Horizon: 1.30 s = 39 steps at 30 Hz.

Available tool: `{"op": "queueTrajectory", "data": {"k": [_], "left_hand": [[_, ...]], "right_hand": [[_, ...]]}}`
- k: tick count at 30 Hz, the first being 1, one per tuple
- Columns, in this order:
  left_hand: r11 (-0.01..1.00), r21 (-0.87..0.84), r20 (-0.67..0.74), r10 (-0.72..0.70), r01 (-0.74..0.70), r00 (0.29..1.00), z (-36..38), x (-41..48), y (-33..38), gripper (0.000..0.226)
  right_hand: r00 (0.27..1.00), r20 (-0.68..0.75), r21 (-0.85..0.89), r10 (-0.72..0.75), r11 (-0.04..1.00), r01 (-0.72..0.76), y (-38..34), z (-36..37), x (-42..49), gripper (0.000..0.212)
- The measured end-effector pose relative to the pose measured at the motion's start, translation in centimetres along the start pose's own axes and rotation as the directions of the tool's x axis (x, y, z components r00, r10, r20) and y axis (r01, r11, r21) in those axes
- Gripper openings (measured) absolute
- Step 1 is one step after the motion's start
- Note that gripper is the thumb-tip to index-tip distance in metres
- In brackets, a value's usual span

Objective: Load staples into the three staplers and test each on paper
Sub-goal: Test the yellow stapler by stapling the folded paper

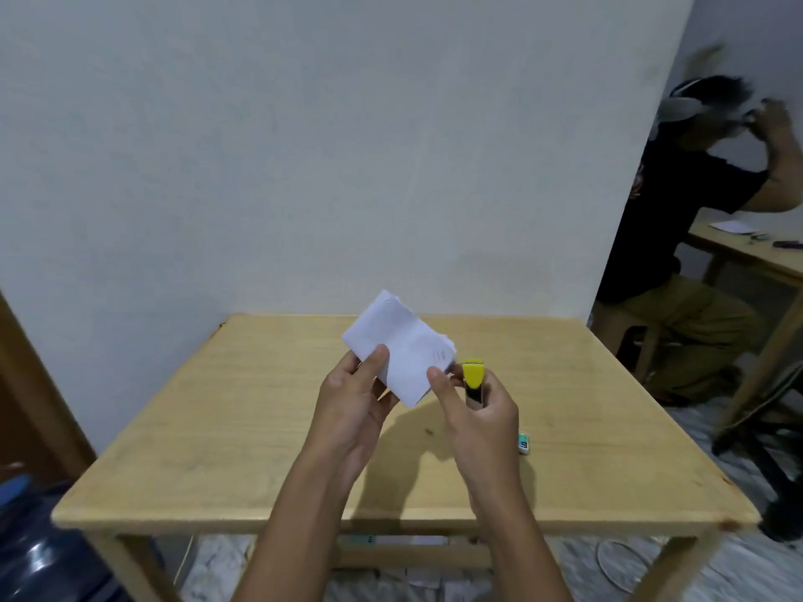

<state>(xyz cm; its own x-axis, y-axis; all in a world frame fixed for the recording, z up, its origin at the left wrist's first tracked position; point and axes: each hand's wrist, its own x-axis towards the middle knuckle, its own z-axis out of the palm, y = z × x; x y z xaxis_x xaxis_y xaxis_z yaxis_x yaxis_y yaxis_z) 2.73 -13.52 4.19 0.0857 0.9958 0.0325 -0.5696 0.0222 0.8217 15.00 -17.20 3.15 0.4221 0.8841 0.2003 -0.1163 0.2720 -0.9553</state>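
1. Pale wall [304, 145] behind everything, white and bare.
2. Wooden table [243, 427], light yellow, pushed up near the wall.
3. Another person [678, 236] far off to the right, sitting at a second table [751, 256], arms up by the head.
4. Big blue water bottle [39, 553] on the floor, low on the left, beside the table leg.
5. Left hand [354, 401] up above the table, thumb and fingers pinched on the left edge of the paper.
6. Right hand [478, 410] wrapped tight around the stapler, thumb pressed near the paper's lower right corner.
7. Folded white paper [399, 345], held in the air between both hands, tilted, with small marks near one corner.
8. Yellow and black stapler [472, 378], standing up in the right hand, yellow end on top, just beside the paper's right corner. Too blurry to tell if touching the paper.
9. Small green and white box [524, 442] lying on the table, to the right of the right wrist.
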Motion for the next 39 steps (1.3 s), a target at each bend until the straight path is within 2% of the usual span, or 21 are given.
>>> {"op": "queueTrajectory", "data": {"k": [2,6,15,19,24,29,36,39], "left_hand": [[1.0,0.012,0.006,-0.004,0.004,1.0,-0.4,-0.3,-0.2,0.031],[0.996,0.087,0.048,-0.017,0.013,0.999,-1.2,-0.7,-0.2,0.033],[0.98,0.2,-0.042,-0.012,0.021,0.999,-2.7,-0.8,0.8,0.031],[0.927,0.375,0.03,-0.027,0.013,0.999,-3.3,-1.1,1.2,0.024],[0.849,0.528,0.162,-0.127,0.022,0.979,-3.0,-1.3,1.3,0.023],[0.87,0.491,0.165,-0.139,0.041,0.977,-2.8,-1.4,1.2,0.024],[0.848,0.53,0.173,-0.122,0.012,0.977,-3.4,-1.3,0.9,0.027],[0.867,0.496,0.102,-0.115,0.049,0.988,-3.5,-1.1,0.4,0.032]], "right_hand": [[0.999,-0.012,0.034,0.035,0.999,-0.035,-0.2,-0.6,0.3,0.013],[0.986,0.085,0.007,0.146,0.989,-0.147,0.1,-1.4,0.7,0.008],[0.954,0.271,-0.125,0.131,0.987,-0.1,0.7,-0.8,-0.1,0.014],[0.959,0.26,-0.133,0.116,0.988,-0.083,-0.8,-1.1,1.2,0.021],[0.932,0.348,-0.166,0.098,0.985,-0.041,-1.9,-0.9,1.7,0.014],[0.938,0.331,-0.149,0.102,0.987,-0.054,-1.2,-1.0,1.4,0.016],[0.924,0.36,-0.169,0.131,0.983,-0.073,-0.3,-1.3,1.1,0.003],[0.953,0.28,-0.17,0.12,0.983,-0.074,-0.2,-1.2,1.3,0.006]]}}
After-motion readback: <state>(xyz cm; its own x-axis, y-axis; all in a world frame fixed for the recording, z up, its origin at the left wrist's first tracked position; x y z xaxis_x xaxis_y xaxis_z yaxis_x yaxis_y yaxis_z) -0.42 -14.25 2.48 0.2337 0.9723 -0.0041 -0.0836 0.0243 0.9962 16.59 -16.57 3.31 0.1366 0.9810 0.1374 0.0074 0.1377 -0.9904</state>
